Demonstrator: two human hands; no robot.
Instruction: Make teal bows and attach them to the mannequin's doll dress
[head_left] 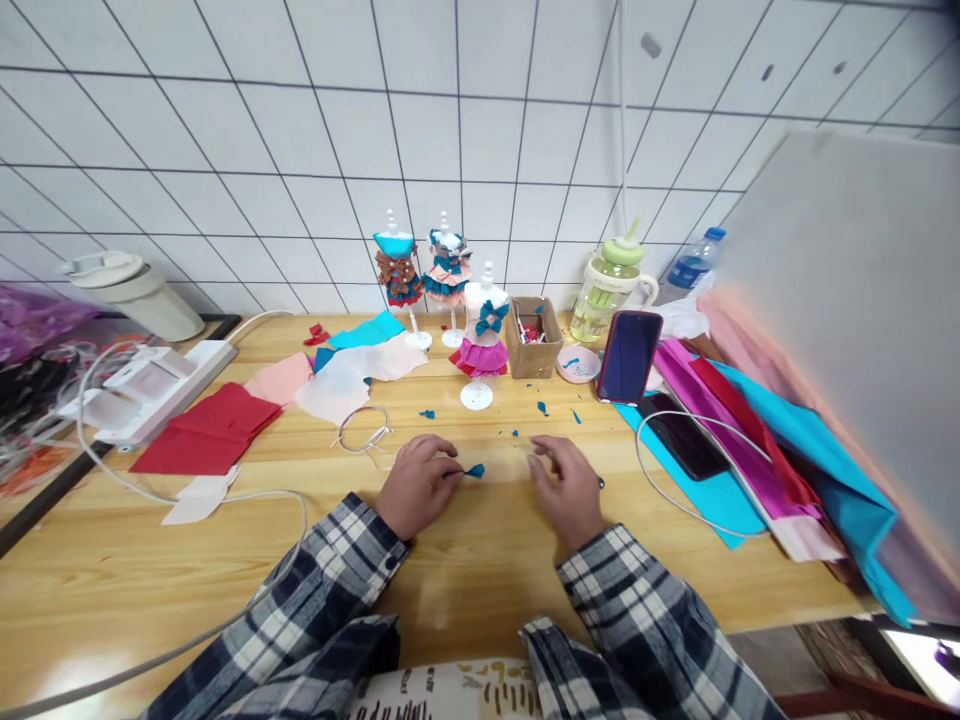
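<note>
Between the thumb and fingertips of my left hand [421, 484] is a small pinched teal crepe-paper piece [475, 471], its flared end pointing right. My right hand [567, 490] hovers low at or on the wood, fingers curled and thumb a little apart from them. A small dark end [601, 484] juts from beneath its outer side; the rest of that object is hidden under the palm. Beyond my hands stands a mini dress form [484, 330] in pale pink and magenta ruffles with a teal bow [492, 317]. Teal scraps [542, 408] lie near my right hand.
Two more dressed forms [396, 265] stand behind. A cardboard box [535, 340], small pink dish [577, 364], propped phone [628, 357] and green-lidded jug [609, 290] are right of them. Coloured paper [750, 430] fills the right; a red sheet [206, 428] and a cable [247, 600] lie left.
</note>
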